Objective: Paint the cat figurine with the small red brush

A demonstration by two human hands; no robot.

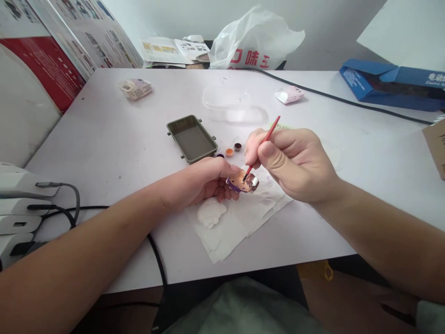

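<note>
My left hand (205, 182) is closed around a small painted figure (241, 182), orange-brown with a purple edge, and holds it just above a sheet of white paper (239, 222). My right hand (294, 162) pinches a thin red paintbrush (267, 135), whose tip touches the figure's top. An unpainted white plaster figure (211, 213) lies on the paper below my left hand. Small paint pots (232, 149) sit just behind the hands.
A grey-green tray (192, 138) stands beside the pots, with a clear plastic lid (229, 103) behind it. Two wrapped packets (135, 88) (289, 94), a blue box (389, 83), a white plastic bag (255, 39) and a black cable (347, 103) lie farther back. A white device (21, 208) sits at the left edge.
</note>
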